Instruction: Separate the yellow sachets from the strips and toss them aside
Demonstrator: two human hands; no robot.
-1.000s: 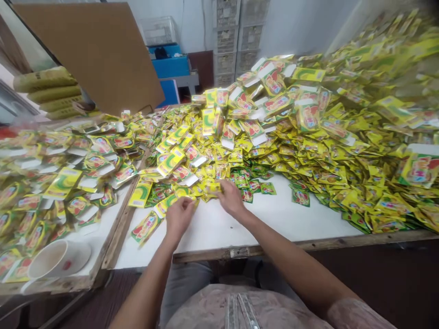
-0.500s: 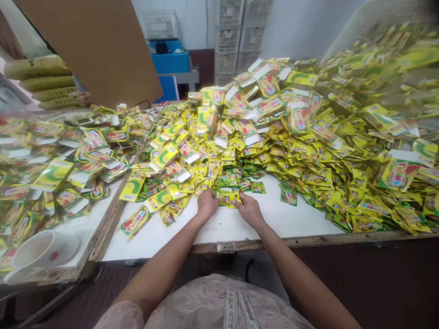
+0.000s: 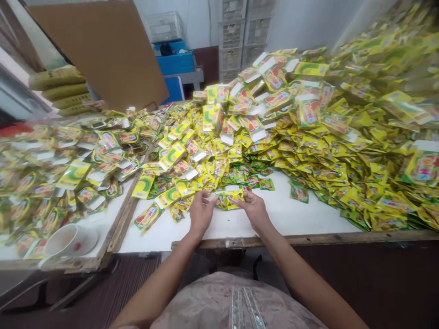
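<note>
Close to the table's front edge, my right hand (image 3: 256, 209) is closed on a short row of yellow sachets (image 3: 230, 200), thumb in front and fingers behind. At the row's other end is my left hand (image 3: 200, 212), its thumb and fingers curled together. Something small and whitish shows between them, too blurred to name. Just behind the hands lie green sachets (image 3: 254, 181). Printed yellow cartons (image 3: 148, 216) with green and red artwork rest left of my left hand, a few on top of sachets.
A high heap of yellow sachets (image 3: 343, 160) and cartons rises at the right and back. A wooden strip (image 3: 125, 208) divides the white tabletop; more cartons (image 3: 73, 173) cover the left side. A white cup (image 3: 68, 241) stands front left. Behind are a cardboard sheet (image 3: 103, 55) and stacked sacks (image 3: 63, 89).
The view has shifted, so the table's contents appear further right. My left hand has moved slightly apart from the right, and the whitish thing now shows in it. The right hand keeps the yellow sachets.
</note>
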